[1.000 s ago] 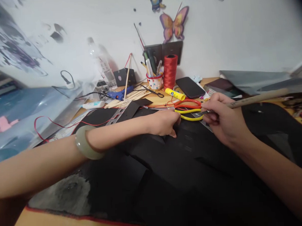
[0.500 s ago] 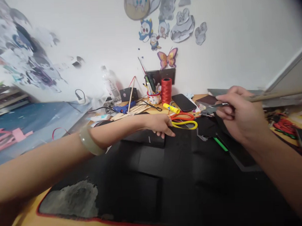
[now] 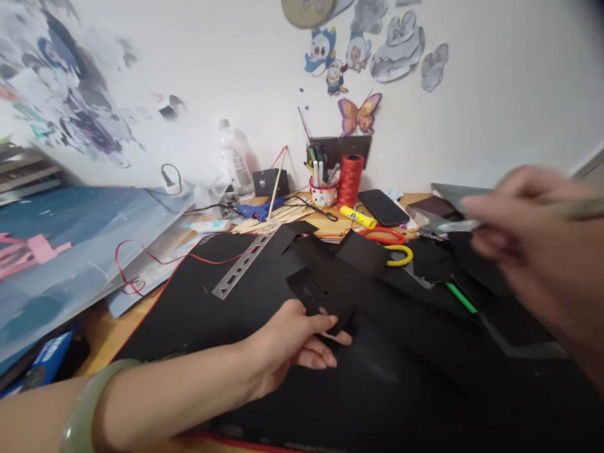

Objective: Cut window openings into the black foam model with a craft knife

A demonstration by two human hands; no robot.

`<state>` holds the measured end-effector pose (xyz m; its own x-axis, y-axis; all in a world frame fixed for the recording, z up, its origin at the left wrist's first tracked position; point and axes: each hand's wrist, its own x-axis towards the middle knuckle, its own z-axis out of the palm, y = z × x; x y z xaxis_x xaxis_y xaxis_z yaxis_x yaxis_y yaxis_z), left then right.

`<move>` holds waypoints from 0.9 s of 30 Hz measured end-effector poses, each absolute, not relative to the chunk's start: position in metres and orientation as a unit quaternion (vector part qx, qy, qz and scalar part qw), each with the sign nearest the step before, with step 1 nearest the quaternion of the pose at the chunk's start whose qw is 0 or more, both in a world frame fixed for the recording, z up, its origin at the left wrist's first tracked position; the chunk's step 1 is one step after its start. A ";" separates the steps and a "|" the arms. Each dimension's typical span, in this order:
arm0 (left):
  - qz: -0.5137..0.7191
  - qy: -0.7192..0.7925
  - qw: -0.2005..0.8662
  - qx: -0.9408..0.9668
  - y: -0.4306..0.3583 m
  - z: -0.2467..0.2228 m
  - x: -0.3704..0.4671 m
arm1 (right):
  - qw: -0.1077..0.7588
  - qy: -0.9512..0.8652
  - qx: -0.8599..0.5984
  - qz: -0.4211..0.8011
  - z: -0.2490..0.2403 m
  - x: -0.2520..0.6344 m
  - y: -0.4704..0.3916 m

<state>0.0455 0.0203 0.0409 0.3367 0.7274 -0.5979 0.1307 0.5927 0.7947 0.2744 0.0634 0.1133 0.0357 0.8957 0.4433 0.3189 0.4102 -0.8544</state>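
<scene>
My left hand (image 3: 299, 340), with a pale green bangle (image 3: 85, 423) on the wrist, pinches a piece of black paper (image 3: 304, 286) between thumb and finger. Small cut-out holes show in this paper, which is held over the black desk mat (image 3: 196, 318). At the right, my right hand (image 3: 532, 223) is closed round a long slim tool (image 3: 586, 207) with a wooden-looking handle and a pale tip pointing left. Motion blurs it, so its exact kind is unclear. More black paper (image 3: 366, 254) lies beyond my left hand, near yellow-and-orange handled scissors (image 3: 401, 255).
A clear stencil ruler (image 3: 244, 266) lies left on the mat, beside a red ribbon (image 3: 156, 259). Behind stand a pen cup (image 3: 324, 193), a red thread spool (image 3: 351, 181) and a bottle (image 3: 236, 162). A phone (image 3: 384, 207), glue stick (image 3: 358, 217) and green strip (image 3: 461, 297) lie rightward.
My left hand has come back from the scissors toward me and now holds black paper. The stencil ruler has come into sight. The right hand with its tool appears further right; the view has shifted left.
</scene>
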 end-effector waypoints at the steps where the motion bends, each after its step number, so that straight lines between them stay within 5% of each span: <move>1: 0.182 0.535 0.725 0.395 0.020 0.039 0.041 | 0.515 -0.628 -0.504 0.294 0.104 0.259 0.062; 5: -0.015 0.522 0.650 0.553 0.025 0.047 0.019 | 0.373 -0.678 -0.506 0.381 0.066 0.221 0.067; 10: 0.066 0.443 0.168 0.878 0.017 0.045 0.009 | 0.266 -0.716 -0.479 0.433 0.036 0.212 0.082; 15: 0.070 0.348 -0.053 0.933 0.009 0.019 0.021 | 0.222 -0.739 -0.454 0.446 0.020 0.203 0.091; 20: 0.066 0.373 -0.074 0.923 0.013 0.008 0.028 | 0.214 -0.758 -0.439 0.432 0.008 0.199 0.095; 27: 0.056 0.448 0.040 0.892 0.020 0.005 0.024 | 0.192 -0.784 -0.433 0.400 0.003 0.203 0.094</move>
<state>0.0240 0.0200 0.0049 0.5929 0.8027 0.0638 0.7937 -0.5959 0.1219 0.2031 0.0945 0.0032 -0.5503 0.8337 -0.0448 0.5257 0.3043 -0.7943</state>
